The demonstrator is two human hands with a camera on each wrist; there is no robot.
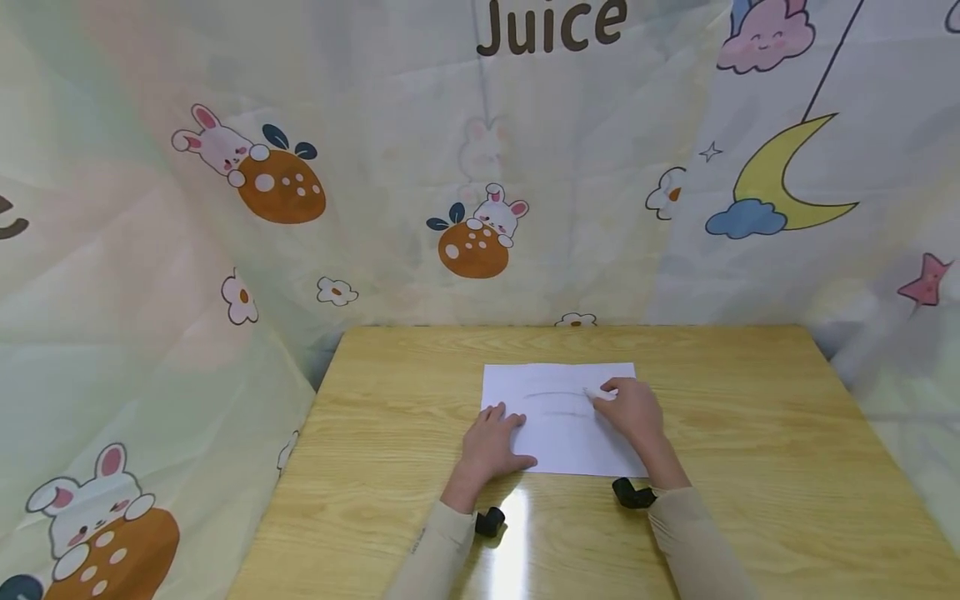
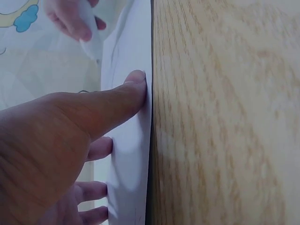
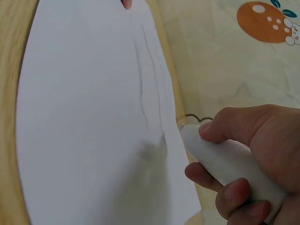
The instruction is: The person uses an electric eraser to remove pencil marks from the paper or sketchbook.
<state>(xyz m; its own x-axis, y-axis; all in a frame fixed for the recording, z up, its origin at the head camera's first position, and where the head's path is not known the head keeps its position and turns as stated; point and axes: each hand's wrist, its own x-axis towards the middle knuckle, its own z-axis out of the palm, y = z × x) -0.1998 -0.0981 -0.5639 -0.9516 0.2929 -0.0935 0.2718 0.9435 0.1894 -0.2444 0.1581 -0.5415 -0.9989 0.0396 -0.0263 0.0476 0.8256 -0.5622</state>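
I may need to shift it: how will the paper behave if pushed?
The paper is probably light and floppy: it looks thin. It may slide, as the table looks glossy, though the left hand resting on the paper would likely hold it.

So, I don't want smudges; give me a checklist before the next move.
1. Paper fully on the table: ok.
2. Left hand resting on the paper: ok.
3. Left hand clear of the two grey lines: ok.
4. White pen-shaped tool held in the right hand: ok.
5. Tool tip lifted off the paper: ok, seemingly; its shadow lies apart.
6. Paper perfectly flat: cannot tell.
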